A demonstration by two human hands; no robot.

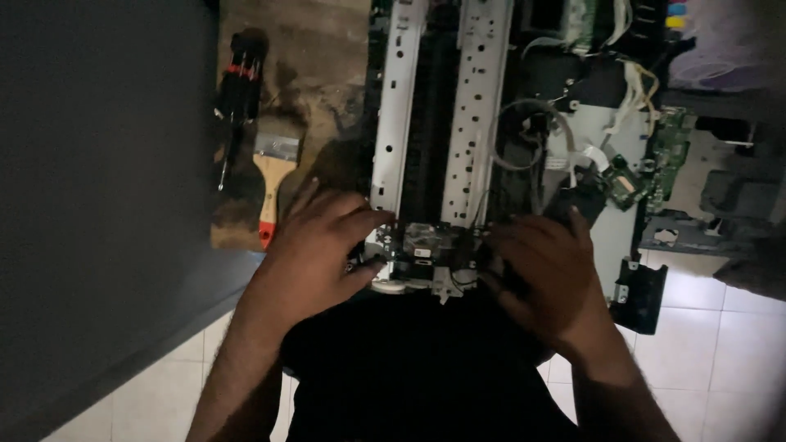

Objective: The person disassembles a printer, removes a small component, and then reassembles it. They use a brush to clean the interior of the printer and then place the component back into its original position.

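Observation:
An opened printer chassis (479,98) lies in front of me, with two pale perforated metal rails running away from me and a dark gap between them. My left hand (315,254) rests on the near left end of the frame, fingers spread and touching the small gear-and-bracket assembly (422,250) at the rails' near end. My right hand (544,274) grips the dark near right part of the chassis, fingers curled over it. A black mass below the hands hides the frame's near edge.
A red-and-black screwdriver (236,90) and a wooden-handled paintbrush (273,176) lie on a worn board at the left. A green circuit board (671,151), white ribbon cables (585,155) and a loose black part (639,290) sit at the right. Pale floor tiles (720,344) show below.

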